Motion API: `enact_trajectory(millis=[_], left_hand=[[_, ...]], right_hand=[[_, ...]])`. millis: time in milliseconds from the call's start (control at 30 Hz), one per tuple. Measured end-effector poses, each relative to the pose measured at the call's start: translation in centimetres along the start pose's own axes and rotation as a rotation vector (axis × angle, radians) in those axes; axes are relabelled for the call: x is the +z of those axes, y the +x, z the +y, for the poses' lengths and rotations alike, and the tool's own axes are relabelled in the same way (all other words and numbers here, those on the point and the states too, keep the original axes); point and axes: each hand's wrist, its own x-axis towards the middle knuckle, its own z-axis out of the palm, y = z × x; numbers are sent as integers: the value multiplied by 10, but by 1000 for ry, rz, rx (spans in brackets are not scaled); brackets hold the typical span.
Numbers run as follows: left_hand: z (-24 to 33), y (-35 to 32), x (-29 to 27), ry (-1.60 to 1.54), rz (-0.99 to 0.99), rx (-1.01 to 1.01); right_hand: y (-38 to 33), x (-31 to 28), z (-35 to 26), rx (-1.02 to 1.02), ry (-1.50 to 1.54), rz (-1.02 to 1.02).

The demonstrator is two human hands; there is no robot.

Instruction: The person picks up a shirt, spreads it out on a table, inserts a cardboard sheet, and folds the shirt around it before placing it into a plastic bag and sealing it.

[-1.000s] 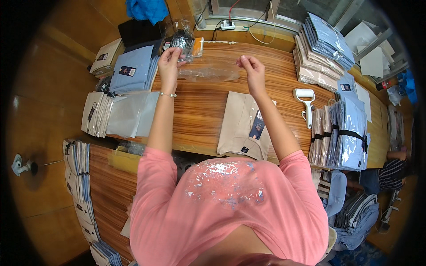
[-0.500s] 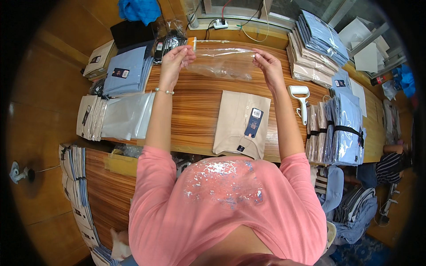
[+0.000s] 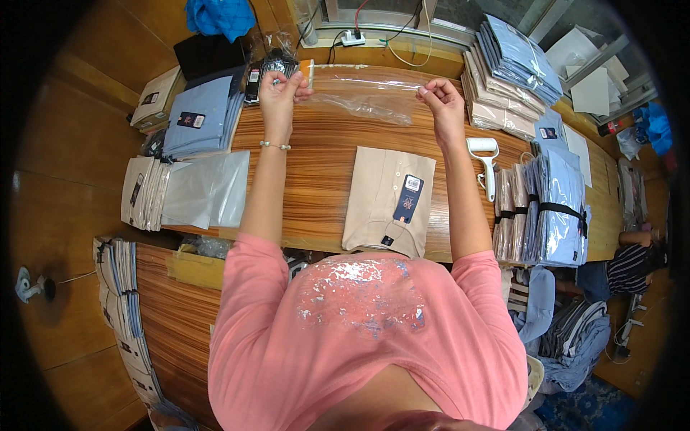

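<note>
A clear plastic bag (image 3: pixel 366 106) is stretched between my two hands above the far part of the table. My left hand (image 3: pixel 282 90) pinches one end of it, and my right hand (image 3: pixel 441 98) pinches the other, fingers closed. Below the bag, close to my body, lies a folded beige shirt (image 3: pixel 374 197) with a row of buttons. A dark blue hang tag (image 3: pixel 409 198) rests on the shirt. Right of the shirt, near my right forearm, a white lint roller (image 3: pixel 485 161) lies on the table.
Stacks of bagged shirts (image 3: pixel 564 208) tied with black bands stand at right, more stacks (image 3: pixel 514 72) behind. At left are folded blue shirts (image 3: pixel 198 118) and a pile of clear bags (image 3: pixel 208 194). A power strip (image 3: pixel 353 39) sits by the window. Another person (image 3: pixel 629 273) is far right.
My right hand has moved a little right and turned in its grip. The bag's upper edge is drawn straighter, and its body hangs narrower.
</note>
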Motion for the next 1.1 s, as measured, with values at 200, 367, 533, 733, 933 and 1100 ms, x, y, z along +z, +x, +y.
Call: enact_trajectory(millis=[200,367,533,733,933,1100], left_hand=[[1,0,-3,57,-32,17],[0,2,-10,94,-66,-53],[18,-3,-10,86,-247,-68],[30,-7,-8,277,-209,-32],[35,-9,-5,432,-179,36],[30,-7,-5,689,-166,288]], right_hand=[[-2,4,1,-12,68,25],[-1,-5,5,-62,-123,-44],[-7,1,-7,-86,-238,-11],[-9,-1,-9,-139,-333,15],[-10,1,-12,-238,-405,114],[-14,3,-12,-342,-595,153]])
